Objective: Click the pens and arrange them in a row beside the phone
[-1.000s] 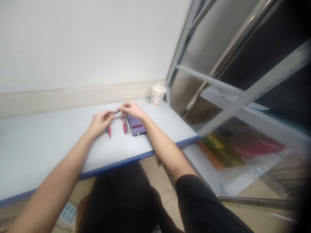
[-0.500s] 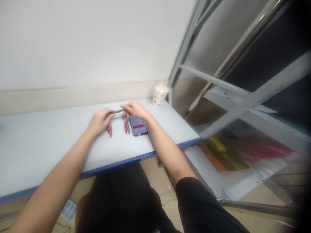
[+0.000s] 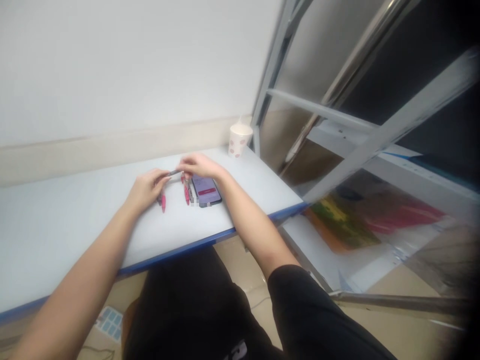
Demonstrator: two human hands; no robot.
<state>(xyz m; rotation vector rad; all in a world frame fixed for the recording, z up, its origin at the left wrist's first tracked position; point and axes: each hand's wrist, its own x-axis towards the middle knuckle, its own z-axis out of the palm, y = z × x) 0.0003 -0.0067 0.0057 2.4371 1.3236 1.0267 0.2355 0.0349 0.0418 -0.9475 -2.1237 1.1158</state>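
Between my two hands a dark, slim pen (image 3: 174, 172) is held above the white table. My left hand (image 3: 147, 188) pinches its left end, and my right hand (image 3: 195, 164) pinches the right end. Under and beside my left hand lie pens, one with a pink part (image 3: 163, 202) pointing toward me. More pens, pink (image 3: 186, 193) and dark, lie just below my right hand, partly hidden by it. Right beside them a phone (image 3: 207, 191) with a lit purple screen rests on the table.
A paper cup (image 3: 239, 140) with a spotted pattern stands at the table's (image 3: 93, 210) back right corner, near the wall. To the right rises a metal frame (image 3: 322, 107), with colourful packages (image 3: 345, 225) on a low shelf.
The whole view has shifted, so table, cup and pens appear slightly further left. Both hands still hold the dark pen between them; its visible part looks shorter.
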